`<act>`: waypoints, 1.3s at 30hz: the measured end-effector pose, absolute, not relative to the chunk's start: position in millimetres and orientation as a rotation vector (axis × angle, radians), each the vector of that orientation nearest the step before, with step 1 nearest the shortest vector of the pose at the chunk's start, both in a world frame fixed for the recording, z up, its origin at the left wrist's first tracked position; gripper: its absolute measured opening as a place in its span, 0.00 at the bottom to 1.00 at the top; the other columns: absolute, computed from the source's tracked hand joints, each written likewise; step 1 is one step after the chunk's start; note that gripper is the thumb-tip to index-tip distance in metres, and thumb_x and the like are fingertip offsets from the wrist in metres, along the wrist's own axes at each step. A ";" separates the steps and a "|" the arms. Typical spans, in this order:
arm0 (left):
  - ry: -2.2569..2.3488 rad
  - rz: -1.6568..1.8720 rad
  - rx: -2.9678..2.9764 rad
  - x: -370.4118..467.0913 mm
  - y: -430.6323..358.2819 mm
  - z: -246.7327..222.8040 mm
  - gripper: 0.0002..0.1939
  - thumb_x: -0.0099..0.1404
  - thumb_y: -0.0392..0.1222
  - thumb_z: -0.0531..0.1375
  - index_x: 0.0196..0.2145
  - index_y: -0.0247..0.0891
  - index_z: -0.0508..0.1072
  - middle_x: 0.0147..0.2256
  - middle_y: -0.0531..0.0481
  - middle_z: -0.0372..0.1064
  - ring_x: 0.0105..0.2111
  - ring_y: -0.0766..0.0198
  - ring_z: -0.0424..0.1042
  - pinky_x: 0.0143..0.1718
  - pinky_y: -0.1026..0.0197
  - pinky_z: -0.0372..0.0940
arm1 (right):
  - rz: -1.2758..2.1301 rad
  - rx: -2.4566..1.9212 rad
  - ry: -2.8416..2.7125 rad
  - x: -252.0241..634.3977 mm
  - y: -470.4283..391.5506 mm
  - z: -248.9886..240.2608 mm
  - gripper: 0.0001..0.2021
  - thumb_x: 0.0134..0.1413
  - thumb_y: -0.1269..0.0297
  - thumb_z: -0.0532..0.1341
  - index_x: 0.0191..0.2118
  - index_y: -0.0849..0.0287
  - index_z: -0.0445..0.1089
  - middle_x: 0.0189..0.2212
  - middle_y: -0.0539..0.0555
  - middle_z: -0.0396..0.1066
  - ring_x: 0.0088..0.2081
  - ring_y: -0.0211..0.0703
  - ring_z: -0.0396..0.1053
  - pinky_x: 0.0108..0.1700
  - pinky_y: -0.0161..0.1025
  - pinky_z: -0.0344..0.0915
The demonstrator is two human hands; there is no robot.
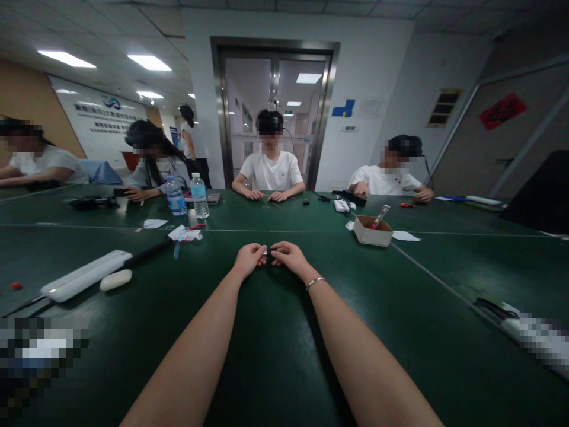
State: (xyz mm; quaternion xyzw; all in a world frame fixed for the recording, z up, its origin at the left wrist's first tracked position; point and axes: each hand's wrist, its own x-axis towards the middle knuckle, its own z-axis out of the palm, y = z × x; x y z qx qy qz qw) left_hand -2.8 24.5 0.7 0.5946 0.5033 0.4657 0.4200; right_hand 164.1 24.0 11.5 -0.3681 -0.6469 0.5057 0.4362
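Observation:
Both my hands meet over the middle of the green table point(267, 332). Between their fingertips is a small dark object point(268, 252) with a bright, silvery bit at its left end; its kind is too small to make out. My left hand point(249, 260) pinches the silvery end with thumb and fingers. From the other side, my right hand point(288, 257) pinches the dark end, and a silver bracelet point(315, 283) sits on that wrist. The fingers hide most of the object.
To the left lie a white power strip point(89, 276), a white oval mouse-like thing point(116, 280) and paper scraps point(184, 233). Two water bottles point(200, 197) stand beyond. An open box point(372, 231) holding a red-and-clear tool is at right. Several people with headsets sit around the table.

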 end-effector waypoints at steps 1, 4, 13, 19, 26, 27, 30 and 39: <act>1.279 1.163 1.492 -2.8 24.5 0.7 0.14 0.60 0.49 0.57 0.31 0.33 0.70 0.22 0.49 0.69 0.21 0.67 0.69 0.21 0.66 0.61 | 1.265 -0.904 -1.607 164.5 23.2 12.5 0.08 0.50 0.74 0.61 0.38 0.64 0.68 0.22 0.49 0.69 0.22 0.33 0.70 0.24 0.28 0.65; 1.321 1.143 1.502 -2.9 24.0 1.6 0.15 0.61 0.50 0.55 0.31 0.33 0.70 0.21 0.50 0.68 0.19 0.67 0.68 0.19 0.67 0.60 | 1.283 -0.882 -1.606 165.5 21.2 14.6 0.08 0.50 0.74 0.62 0.39 0.64 0.68 0.23 0.50 0.70 0.24 0.34 0.71 0.26 0.28 0.66; 1.427 1.086 1.486 -1.0 26.4 5.9 0.16 0.64 0.49 0.51 0.30 0.33 0.68 0.17 0.51 0.66 0.14 0.68 0.64 0.15 0.68 0.55 | 1.283 -0.848 -1.558 163.8 20.4 13.4 0.12 0.43 0.77 0.64 0.38 0.62 0.67 0.31 0.52 0.70 0.28 0.35 0.72 0.28 0.29 0.68; 1.453 1.107 1.483 2.2 23.3 6.7 0.18 0.64 0.52 0.49 0.30 0.35 0.68 0.16 0.51 0.66 0.15 0.67 0.65 0.16 0.67 0.56 | 1.248 -0.875 -1.548 162.6 22.2 11.1 0.12 0.42 0.77 0.64 0.37 0.62 0.68 0.32 0.51 0.69 0.28 0.36 0.72 0.27 0.29 0.69; 1.278 1.083 1.507 0.5 23.8 3.3 0.13 0.61 0.49 0.56 0.33 0.35 0.68 0.21 0.51 0.69 0.20 0.66 0.69 0.21 0.67 0.61 | 1.279 -0.894 -1.478 163.9 25.7 8.7 0.10 0.47 0.77 0.62 0.37 0.63 0.66 0.27 0.50 0.69 0.25 0.35 0.72 0.24 0.28 0.68; 1.268 1.081 1.506 0.1 24.2 2.9 0.12 0.61 0.49 0.56 0.34 0.35 0.68 0.21 0.51 0.69 0.20 0.67 0.69 0.21 0.67 0.61 | 1.280 -0.898 -1.475 164.0 26.0 8.5 0.10 0.48 0.77 0.62 0.37 0.63 0.66 0.27 0.51 0.69 0.25 0.35 0.72 0.24 0.28 0.68; 1.280 1.084 1.501 -0.1 25.2 2.0 0.13 0.61 0.49 0.56 0.31 0.35 0.68 0.20 0.51 0.68 0.20 0.68 0.68 0.21 0.67 0.60 | 1.276 -0.919 -1.461 163.9 27.3 7.3 0.11 0.47 0.77 0.64 0.38 0.62 0.67 0.29 0.51 0.69 0.25 0.35 0.72 0.25 0.28 0.69; 1.313 1.047 1.560 -0.7 26.8 0.7 0.19 0.62 0.55 0.51 0.28 0.35 0.68 0.19 0.50 0.68 0.18 0.66 0.67 0.21 0.65 0.60 | 1.313 -0.879 -1.462 165.2 30.1 3.7 0.12 0.45 0.77 0.65 0.39 0.63 0.69 0.32 0.53 0.71 0.28 0.36 0.73 0.28 0.30 0.71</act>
